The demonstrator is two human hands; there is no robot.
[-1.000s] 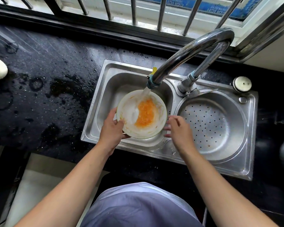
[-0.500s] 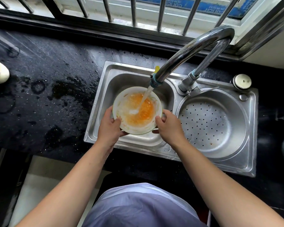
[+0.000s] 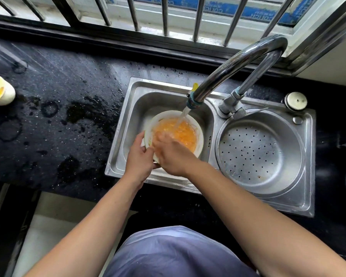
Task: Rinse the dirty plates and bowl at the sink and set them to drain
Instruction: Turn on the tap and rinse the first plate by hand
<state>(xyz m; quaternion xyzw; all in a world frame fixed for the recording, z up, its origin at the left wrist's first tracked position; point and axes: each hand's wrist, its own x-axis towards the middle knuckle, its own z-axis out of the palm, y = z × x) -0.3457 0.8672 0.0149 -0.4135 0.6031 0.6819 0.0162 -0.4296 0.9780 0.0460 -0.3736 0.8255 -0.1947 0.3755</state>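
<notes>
A white plate [image 3: 199,139] smeared with orange sauce is held over the left basin of the steel sink [image 3: 128,124]. Water runs from the curved tap [image 3: 228,70] onto its middle, and orange water pools in it. My left hand [image 3: 138,158] grips the plate's near-left rim. My right hand [image 3: 172,154] lies flat on the plate's inner face with the fingers spread, blurred by motion. The near part of the plate is hidden under both hands.
The right basin holds a perforated steel drain basket [image 3: 254,156]. A white cup [image 3: 0,90] stands at the far left of the wet black counter [image 3: 58,116]. A round white knob [image 3: 296,100] sits at the sink's back right corner. A barred window runs along the back.
The plate has filled with orange water under the tap. My right hand has left the plate's right rim and come onto its inner face. My left hand keeps its grip.
</notes>
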